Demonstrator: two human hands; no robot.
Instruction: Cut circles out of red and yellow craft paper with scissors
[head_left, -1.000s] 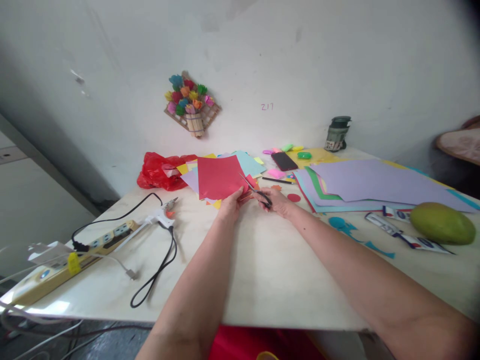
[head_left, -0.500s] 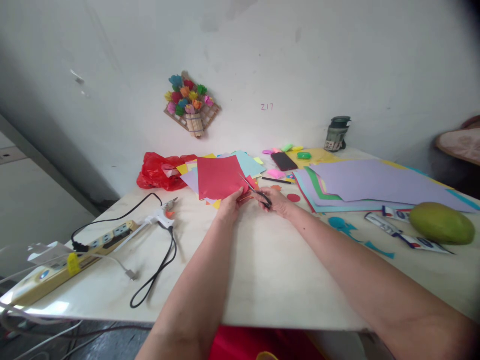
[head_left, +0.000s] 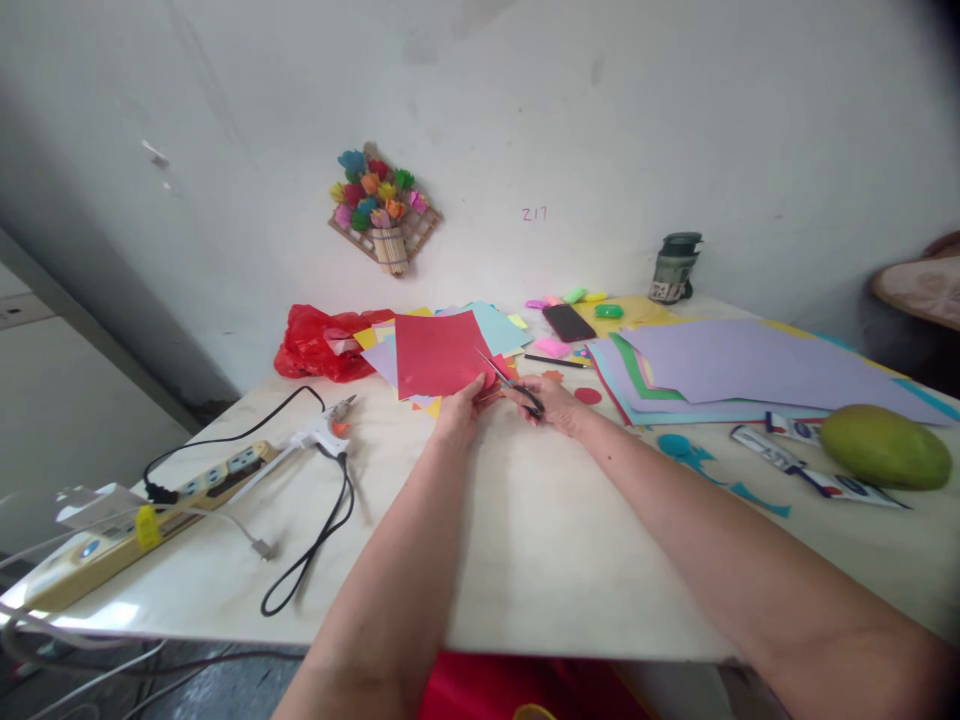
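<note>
A red sheet of paper (head_left: 436, 352) is pinched at its lower right corner by my left hand (head_left: 463, 405), thumb on top. My right hand (head_left: 553, 403) is closed around the dark handles of a pair of scissors (head_left: 517, 387). The blades point up and left, lying over the right edge of the red sheet close to my left thumb. Beneath the red sheet, other coloured papers (head_left: 501, 326) fan out. A cut red circle (head_left: 588, 396) rests on the table just right of my right hand.
Left are a red plastic bag (head_left: 322, 345), a glue gun (head_left: 328, 435) and a power strip (head_left: 225, 475) with cords. To the right lie large coloured sheets (head_left: 720, 360), blue scraps (head_left: 679, 447), tubes (head_left: 847, 487) and a green fruit (head_left: 885, 447). A phone (head_left: 568, 323) and pencil (head_left: 556, 361) sit behind.
The scissors' blades have shifted very slightly to the left over the red sheet. Both hands stay in nearly the same place.
</note>
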